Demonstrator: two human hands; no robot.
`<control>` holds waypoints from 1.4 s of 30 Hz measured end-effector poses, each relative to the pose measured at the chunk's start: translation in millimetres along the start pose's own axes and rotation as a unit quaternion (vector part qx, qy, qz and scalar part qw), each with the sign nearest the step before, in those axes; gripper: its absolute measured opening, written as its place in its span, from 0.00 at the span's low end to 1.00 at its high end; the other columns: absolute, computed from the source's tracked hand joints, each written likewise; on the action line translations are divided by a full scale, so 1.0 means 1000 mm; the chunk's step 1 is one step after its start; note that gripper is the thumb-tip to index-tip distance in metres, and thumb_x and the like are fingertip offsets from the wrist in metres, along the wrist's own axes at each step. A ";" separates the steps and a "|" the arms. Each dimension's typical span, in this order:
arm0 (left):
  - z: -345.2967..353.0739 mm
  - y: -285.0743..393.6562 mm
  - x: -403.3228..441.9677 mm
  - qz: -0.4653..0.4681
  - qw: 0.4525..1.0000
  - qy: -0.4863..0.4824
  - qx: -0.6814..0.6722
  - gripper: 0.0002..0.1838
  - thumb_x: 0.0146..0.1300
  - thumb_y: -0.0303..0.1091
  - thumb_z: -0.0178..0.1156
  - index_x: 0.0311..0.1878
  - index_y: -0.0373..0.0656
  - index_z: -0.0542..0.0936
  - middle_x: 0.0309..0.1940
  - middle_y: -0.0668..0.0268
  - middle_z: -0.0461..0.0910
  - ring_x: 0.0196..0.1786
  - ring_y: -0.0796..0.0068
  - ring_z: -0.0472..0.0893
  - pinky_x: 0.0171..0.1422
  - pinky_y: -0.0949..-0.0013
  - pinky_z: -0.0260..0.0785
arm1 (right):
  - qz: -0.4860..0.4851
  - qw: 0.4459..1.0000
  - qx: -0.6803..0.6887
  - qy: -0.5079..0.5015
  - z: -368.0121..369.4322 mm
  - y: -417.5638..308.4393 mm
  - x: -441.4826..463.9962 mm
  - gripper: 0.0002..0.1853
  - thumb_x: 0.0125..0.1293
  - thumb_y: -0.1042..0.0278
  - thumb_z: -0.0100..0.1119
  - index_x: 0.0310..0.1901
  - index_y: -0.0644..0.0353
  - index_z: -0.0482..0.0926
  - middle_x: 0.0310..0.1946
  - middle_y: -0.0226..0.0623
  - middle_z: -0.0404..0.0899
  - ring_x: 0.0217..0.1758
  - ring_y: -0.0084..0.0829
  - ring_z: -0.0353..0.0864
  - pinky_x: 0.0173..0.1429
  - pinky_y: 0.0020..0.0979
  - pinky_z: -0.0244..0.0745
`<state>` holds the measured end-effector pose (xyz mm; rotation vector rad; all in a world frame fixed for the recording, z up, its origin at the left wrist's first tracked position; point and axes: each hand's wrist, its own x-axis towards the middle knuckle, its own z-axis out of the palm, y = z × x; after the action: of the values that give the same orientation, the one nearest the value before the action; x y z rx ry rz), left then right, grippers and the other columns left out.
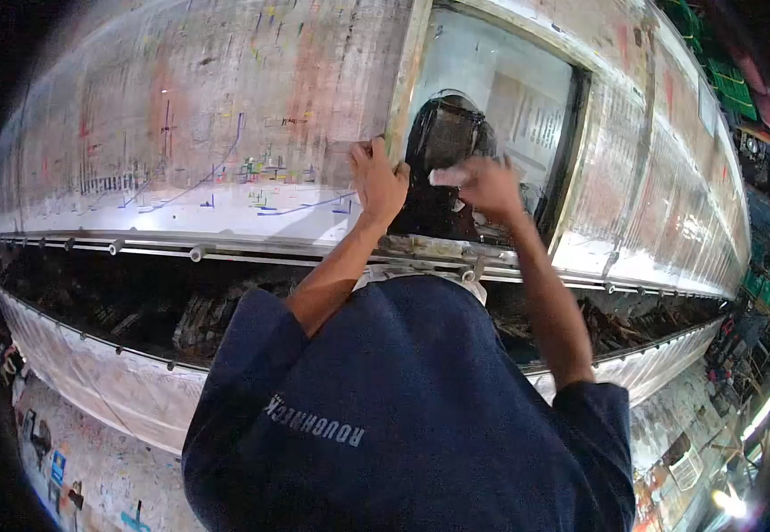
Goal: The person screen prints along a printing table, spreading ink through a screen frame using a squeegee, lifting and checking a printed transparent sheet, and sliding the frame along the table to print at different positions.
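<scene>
At frame (404, 80) edge, left hand (381, 183) curled, right hand (489, 186) blurred over panel (527, 89); cannot tell either grip

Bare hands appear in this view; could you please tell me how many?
2: the bare left hand is at the left side of the pale rectangular frame; the bare right hand, blurred, is over the glossy panel inside it. No other hand shows.

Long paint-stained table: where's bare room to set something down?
Bare stretch of table left of the pale rectangular frame and left hand; another beyond the frame's right side. Crowded: inside the frame, around the right hand and black patch.
</scene>
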<state>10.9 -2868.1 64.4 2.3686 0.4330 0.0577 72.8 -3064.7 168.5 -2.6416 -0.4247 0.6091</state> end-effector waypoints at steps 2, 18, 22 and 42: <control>-0.004 0.003 -0.001 0.019 1.000 0.022 -0.008 0.28 0.55 0.30 0.73 0.56 0.36 0.71 0.49 0.42 0.70 0.56 0.38 0.72 0.60 0.42 0.66 | 0.090 0.987 0.056 -0.124 -0.020 0.004 0.029 0.11 0.61 0.69 0.69 0.46 0.52 0.89 0.41 0.39 0.86 0.49 0.48 0.85 0.54 0.47 0.81; 0.032 0.083 -0.014 -0.016 0.989 0.038 -0.143 0.24 0.56 0.23 0.66 0.55 0.31 0.70 0.45 0.41 0.76 0.51 0.34 0.78 0.58 0.43 0.70 | 0.303 0.665 0.583 0.356 0.024 0.291 -0.180 0.20 0.64 0.69 0.62 0.57 0.65 0.85 0.46 0.44 0.88 0.43 0.37 0.91 0.44 0.41 0.91; 0.134 0.166 -0.027 -0.053 0.989 0.029 -0.137 0.26 0.57 0.29 0.67 0.58 0.32 0.70 0.50 0.36 0.77 0.58 0.32 0.78 0.62 0.43 0.70 | 0.228 0.723 0.555 0.343 -0.058 0.374 -0.207 0.12 0.59 0.67 0.69 0.41 0.66 0.87 0.32 0.40 0.88 0.32 0.32 0.87 0.36 0.33 0.81; 0.185 0.199 -0.103 0.028 0.998 0.057 0.021 0.26 0.55 0.33 0.71 0.53 0.34 0.71 0.51 0.43 0.68 0.58 0.37 0.70 0.62 0.39 0.63 | 0.067 0.971 0.098 0.208 -0.037 0.330 -0.230 0.14 0.65 0.67 0.67 0.51 0.58 0.87 0.45 0.42 0.89 0.48 0.44 0.89 0.58 0.42 0.82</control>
<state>2.1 -3158.5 67.5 2.4278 0.4246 0.2115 -41.0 -3450.3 135.4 -2.5263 -0.0564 0.1153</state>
